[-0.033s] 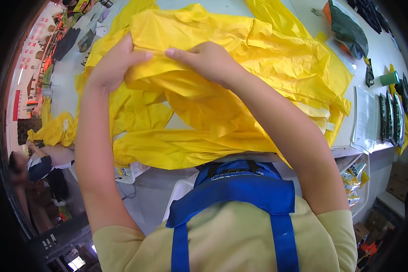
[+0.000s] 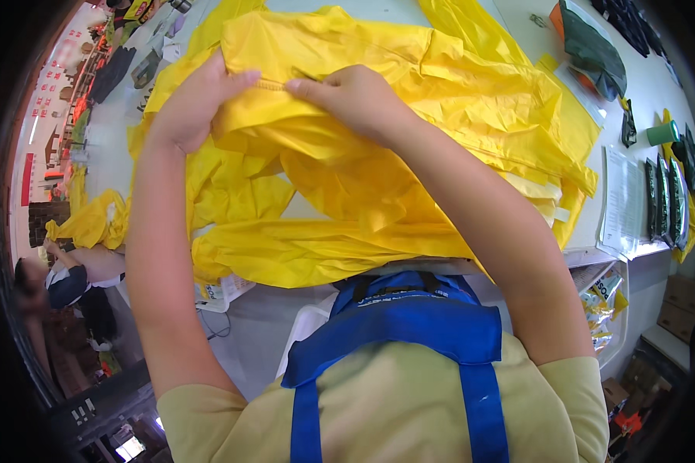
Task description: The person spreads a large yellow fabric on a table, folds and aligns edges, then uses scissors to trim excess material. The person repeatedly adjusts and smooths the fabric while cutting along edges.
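A large yellow garment (image 2: 486,100) of thin, smooth cloth, like a raincoat, lies crumpled over the white table. Both hands hold its raised part. My left hand (image 2: 197,104) is closed on the cloth at the left edge, thumb on top and fingers hidden beneath the fold. My right hand (image 2: 359,100) is closed on the same fold a little to the right, its thumb pointing left. A stitched seam runs between the two thumbs. Just above the right thumb shows a short dark line; whether it is a crease or a thin object I cannot tell.
The white table (image 2: 587,224) carries a dark green and orange pouch (image 2: 591,50), a green roll (image 2: 662,133), papers (image 2: 622,201) and dark packets (image 2: 664,201) at right. White bins with packages hang under its front edge. Another person (image 2: 77,270) handles yellow cloth at far left.
Both thumbs have shifted slightly upward on the cloth, and the seam between them shows more plainly. The short dark line by the right thumb has appeared. The rest looks the same.
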`<action>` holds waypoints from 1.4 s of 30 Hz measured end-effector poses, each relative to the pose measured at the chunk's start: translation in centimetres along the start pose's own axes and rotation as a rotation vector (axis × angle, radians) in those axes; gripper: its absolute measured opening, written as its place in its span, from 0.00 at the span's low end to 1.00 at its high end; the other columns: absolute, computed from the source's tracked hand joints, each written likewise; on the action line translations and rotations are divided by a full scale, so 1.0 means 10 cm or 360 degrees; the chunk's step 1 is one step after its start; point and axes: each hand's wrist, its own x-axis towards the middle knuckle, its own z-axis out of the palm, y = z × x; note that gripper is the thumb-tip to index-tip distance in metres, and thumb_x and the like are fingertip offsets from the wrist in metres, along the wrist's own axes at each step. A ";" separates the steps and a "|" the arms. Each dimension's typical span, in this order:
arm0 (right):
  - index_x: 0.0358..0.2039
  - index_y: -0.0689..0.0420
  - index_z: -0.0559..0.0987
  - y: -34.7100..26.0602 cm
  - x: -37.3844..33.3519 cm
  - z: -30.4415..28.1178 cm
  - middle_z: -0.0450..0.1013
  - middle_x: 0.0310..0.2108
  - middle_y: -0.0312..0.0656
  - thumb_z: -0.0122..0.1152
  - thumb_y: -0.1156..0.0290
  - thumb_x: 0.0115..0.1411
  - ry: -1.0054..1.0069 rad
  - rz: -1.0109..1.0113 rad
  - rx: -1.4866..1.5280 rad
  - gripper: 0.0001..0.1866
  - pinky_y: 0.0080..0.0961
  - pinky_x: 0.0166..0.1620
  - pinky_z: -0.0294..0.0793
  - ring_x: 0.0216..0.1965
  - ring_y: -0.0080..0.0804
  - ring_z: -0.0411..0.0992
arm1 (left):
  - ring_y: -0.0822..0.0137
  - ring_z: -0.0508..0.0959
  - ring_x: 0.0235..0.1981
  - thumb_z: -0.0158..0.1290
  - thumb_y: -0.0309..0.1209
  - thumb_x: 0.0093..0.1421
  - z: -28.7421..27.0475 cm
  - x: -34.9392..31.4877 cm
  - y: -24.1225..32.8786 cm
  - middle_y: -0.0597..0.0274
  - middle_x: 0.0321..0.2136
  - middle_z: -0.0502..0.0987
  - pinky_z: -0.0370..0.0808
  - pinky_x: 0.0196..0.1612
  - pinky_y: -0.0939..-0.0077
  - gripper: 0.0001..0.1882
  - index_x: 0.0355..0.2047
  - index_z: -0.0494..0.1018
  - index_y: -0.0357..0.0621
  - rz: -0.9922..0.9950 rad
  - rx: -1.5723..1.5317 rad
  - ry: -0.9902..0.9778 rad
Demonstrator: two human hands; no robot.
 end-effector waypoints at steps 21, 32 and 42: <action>0.17 0.56 0.71 0.32 -0.53 -0.52 0.60 0.14 0.30 0.62 0.56 0.56 -0.0047 -0.0085 0.0907 0.19 0.17 0.18 0.50 0.15 0.16 0.52 | 0.72 0.70 0.50 0.43 0.33 0.66 0.57 0.12 0.35 0.61 0.52 0.68 0.67 0.52 0.77 0.23 0.59 0.58 0.37 0.0186 -0.0092 -0.0232; 0.25 0.63 0.72 1.32 -1.36 -1.53 0.66 0.21 0.38 0.56 0.58 0.58 0.0246 0.0258 -0.0484 0.18 0.25 0.31 0.62 0.24 0.25 0.61 | 0.65 0.75 0.47 0.44 0.31 0.65 -0.15 0.33 0.63 0.54 0.48 0.72 0.72 0.50 0.73 0.18 0.54 0.61 0.36 0.0288 -0.0197 0.0011; 0.25 0.64 0.75 2.00 -2.65 -2.27 0.70 0.20 0.38 0.56 0.61 0.54 0.0345 0.1158 -0.0320 0.16 0.24 0.30 0.66 0.23 0.27 0.66 | 0.64 0.71 0.52 0.42 0.35 0.66 -1.70 -0.03 0.45 0.54 0.53 0.68 0.70 0.53 0.70 0.22 0.58 0.59 0.38 -0.0038 -0.0368 0.0343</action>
